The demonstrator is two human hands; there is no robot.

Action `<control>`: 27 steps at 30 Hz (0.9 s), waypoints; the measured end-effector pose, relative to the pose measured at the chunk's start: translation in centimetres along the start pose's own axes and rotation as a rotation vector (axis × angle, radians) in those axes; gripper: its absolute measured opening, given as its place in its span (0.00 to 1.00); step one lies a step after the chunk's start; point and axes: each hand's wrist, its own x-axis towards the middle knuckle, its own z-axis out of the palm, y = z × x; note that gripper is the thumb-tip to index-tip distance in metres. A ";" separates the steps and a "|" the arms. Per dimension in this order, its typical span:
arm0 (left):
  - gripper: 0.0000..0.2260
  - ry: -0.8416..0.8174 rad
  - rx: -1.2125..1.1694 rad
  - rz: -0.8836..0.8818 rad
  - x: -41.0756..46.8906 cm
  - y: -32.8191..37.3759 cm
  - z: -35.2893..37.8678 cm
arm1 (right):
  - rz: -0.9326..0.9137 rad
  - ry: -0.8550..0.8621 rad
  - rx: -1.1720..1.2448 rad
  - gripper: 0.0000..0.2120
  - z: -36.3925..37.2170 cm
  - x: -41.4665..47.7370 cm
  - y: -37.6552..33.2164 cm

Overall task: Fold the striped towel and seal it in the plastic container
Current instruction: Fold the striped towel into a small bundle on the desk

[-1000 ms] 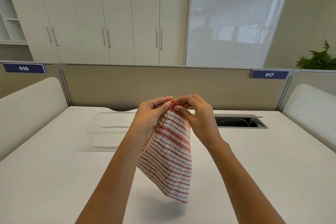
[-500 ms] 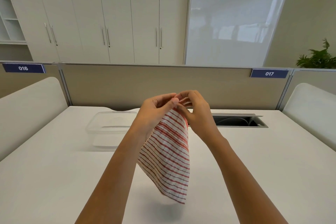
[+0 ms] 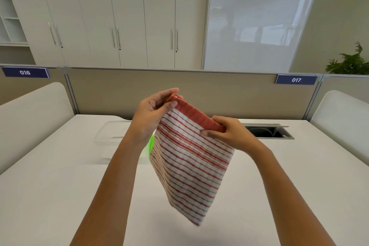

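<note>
The red-and-white striped towel (image 3: 189, 166) hangs folded in the air above the white desk, its solid red hem on top. My left hand (image 3: 153, 112) pinches the hem's upper left corner. My right hand (image 3: 227, 134) grips the hem's right end, lower and nearer to me. The clear plastic container (image 3: 111, 136) stands on the desk behind my left forearm, partly hidden by it. A bright green piece (image 3: 151, 144) shows between my forearm and the towel; I cannot tell what it is.
The white desk (image 3: 50, 185) stretches to a beige partition at the back. A rectangular cable opening (image 3: 267, 132) is cut into the desk at the back right. White rounded dividers (image 3: 30, 116) flank both sides.
My hands, pinched together at one point before, have drawn apart along the hem. The right hand slid down and to the right, spreading the towel wider.
</note>
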 end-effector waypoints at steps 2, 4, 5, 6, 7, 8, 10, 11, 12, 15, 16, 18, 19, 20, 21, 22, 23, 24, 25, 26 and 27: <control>0.14 0.098 0.071 0.025 0.1 -0.4 -0.6 | 0.041 0.047 -0.084 0.08 -1.3 -0.4 0.6; 0.15 0.194 0.182 0.056 0.2 -1.0 -0.9 | 0.023 0.157 -0.140 0.07 -2.2 -0.7 0.7; 0.15 0.234 0.245 0.087 0.3 -1.3 -0.9 | -0.007 0.232 -0.154 0.07 -2.5 -0.8 0.7; 0.15 0.266 0.309 0.124 0.2 -1.6 -0.8 | -0.037 0.297 -0.144 0.06 -2.8 -0.9 0.6; 0.16 0.291 0.373 0.159 0.1 -1.9 -0.7 | -0.057 0.337 -0.105 0.05 -3.1 -1.1 0.3; 0.16 0.308 0.426 0.185 0.0 -2.2 -0.6 | -0.062 0.352 -0.056 0.04 -3.1 -1.3 0.1; 0.16 0.319 0.468 0.189 -0.2 -2.8 -0.5 | -0.048 0.348 0.004 0.06 -3.2 -1.8 0.1; 0.16 0.313 0.469 0.179 -0.3 -3.0 -0.5 | -0.039 0.338 0.017 0.06 -3.2 -2.1 0.1; 0.16 0.300 0.468 0.169 -0.5 -3.1 -0.6 | -0.031 0.323 0.037 0.07 -3.4 -2.4 0.1; 0.15 0.236 0.442 0.135 -1.2 -3.4 -0.8 | -0.005 0.261 0.182 0.07 -3.9 -3.2 0.4; 0.15 0.225 0.435 0.118 -1.3 -3.6 -0.9 | 0.009 0.237 0.237 0.09 -3.9 -3.5 0.5; 0.14 0.211 0.438 0.070 -1.4 -4.4 -1.1 | 0.057 0.200 0.278 0.13 -3.5 -3.6 1.4; 0.14 0.201 0.442 0.030 -1.4 -5.2 -1.1 | 0.097 0.186 0.273 0.16 -2.9 -3.5 2.2; 0.14 0.192 0.442 -0.020 -1.2 -6.2 -1.2 | 0.141 0.173 0.272 0.16 -2.3 -3.2 3.2; 0.13 0.184 0.445 -0.086 -1.1 -7.7 -1.3 | 0.193 0.159 0.291 0.16 -1.3 -2.8 4.6; 0.13 0.184 0.457 -0.148 -1.0 -9.3 -1.5 | 0.240 0.153 0.313 0.16 -0.3 -2.3 6.0; 0.13 0.188 0.488 -0.209 -0.9 -11.2 -1.7 | 0.290 0.150 0.328 0.15 0.9 -1.9 7.5; 0.13 0.197 0.531 -0.280 -1.0 -13.2 -2.0 | 0.344 0.145 0.333 0.15 2.3 -1.5 9.1; 0.13 0.208 0.568 -0.355 -1.2 -15.2 -2.2 | 0.397 0.141 0.324 0.15 3.8 -1.1 10.7; 0.13 0.217 0.587 -0.428 -1.5 -17.0 -2.3 | 0.446 0.141 0.314 0.14 5.1 -0.7 12.2; 0.13 0.230 0.590 -0.485 -1.8 -18.4 -2.3 | 0.494 0.151 0.313 0.14 6.5 -0.4 13.4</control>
